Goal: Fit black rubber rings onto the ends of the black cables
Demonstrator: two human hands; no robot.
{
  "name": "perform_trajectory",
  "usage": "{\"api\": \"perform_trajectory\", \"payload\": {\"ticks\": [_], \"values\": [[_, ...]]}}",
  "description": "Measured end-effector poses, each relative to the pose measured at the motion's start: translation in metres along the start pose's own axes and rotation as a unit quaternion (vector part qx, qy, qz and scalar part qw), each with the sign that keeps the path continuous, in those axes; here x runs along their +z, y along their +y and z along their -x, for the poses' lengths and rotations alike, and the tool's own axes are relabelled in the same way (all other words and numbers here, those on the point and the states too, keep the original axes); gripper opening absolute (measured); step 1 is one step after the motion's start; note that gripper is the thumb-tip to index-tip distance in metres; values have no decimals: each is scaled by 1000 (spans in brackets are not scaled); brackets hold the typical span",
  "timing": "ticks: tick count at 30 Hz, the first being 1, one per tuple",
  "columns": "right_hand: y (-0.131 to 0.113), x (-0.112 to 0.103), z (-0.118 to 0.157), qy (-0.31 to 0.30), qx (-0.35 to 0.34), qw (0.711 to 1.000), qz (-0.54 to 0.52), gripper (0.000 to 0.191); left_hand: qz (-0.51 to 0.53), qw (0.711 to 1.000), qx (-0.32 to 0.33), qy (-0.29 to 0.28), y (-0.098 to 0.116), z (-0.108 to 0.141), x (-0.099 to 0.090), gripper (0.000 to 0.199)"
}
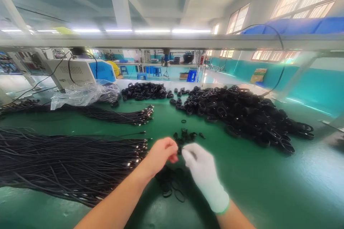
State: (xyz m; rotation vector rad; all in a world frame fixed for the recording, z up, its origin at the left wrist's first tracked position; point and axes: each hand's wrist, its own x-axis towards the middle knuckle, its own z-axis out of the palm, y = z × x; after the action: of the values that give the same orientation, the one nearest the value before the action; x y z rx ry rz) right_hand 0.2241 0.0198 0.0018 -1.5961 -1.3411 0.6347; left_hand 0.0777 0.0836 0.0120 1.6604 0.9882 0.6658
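My bare left hand [162,153] is closed, its fingers curled in near the middle of the green table [242,182]. Close to its right, my right hand [202,167] wears a white knitted glove and pinches with thumb and forefinger. Whatever either hand holds is too small or hidden to make out. Small black pieces [185,135] lie just beyond the fingertips, and some show in the gap between the hands. Loose black bands [178,195] lie below the hands, partly in shadow. One black ring [184,121] rests farther back.
Black cables [67,161] with metal ends spread across the left, with another bundle [120,116] behind. A large heap of black rings [236,111] covers the back right; a smaller heap [145,90] sits back centre. Clear plastic film [77,94] lies before a white-and-blue machine [80,71].
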Motion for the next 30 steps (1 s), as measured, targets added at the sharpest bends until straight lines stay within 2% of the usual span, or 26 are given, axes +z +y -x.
{"api": "perform_trajectory", "payload": {"ticks": [3, 6, 9, 12, 15, 18, 23, 30], "values": [[5, -7, -7, 7, 43, 999, 27, 23, -115, 993, 7, 15, -4, -3, -11, 13], [12, -9, -12, -42, 28, 995, 89, 20, -207, 978, -17, -8, -10, -8, -17, 8], [19, -7, -14, -88, 23, 990, 109, 12, -275, 961, -31, 0, -15, -18, -10, 13], [22, -7, -15, -89, 33, 989, 113, 15, -286, 958, -23, 4, -21, -32, 3, 16], [21, -11, -17, -57, 47, 992, 99, 19, -244, 970, -13, -6, -27, -42, 10, 13], [16, -13, -17, -39, 66, 995, 59, 22, -155, 987, -20, -24, -26, -40, 10, 7], [13, -1, -14, -65, 109, 991, -48, 30, 20, 996, -44, -73, -15, -21, 8, 14], [21, 4, -17, -57, 123, 979, -152, 30, 140, 987, -70, -24, -14, -6, 0, 13]]}}
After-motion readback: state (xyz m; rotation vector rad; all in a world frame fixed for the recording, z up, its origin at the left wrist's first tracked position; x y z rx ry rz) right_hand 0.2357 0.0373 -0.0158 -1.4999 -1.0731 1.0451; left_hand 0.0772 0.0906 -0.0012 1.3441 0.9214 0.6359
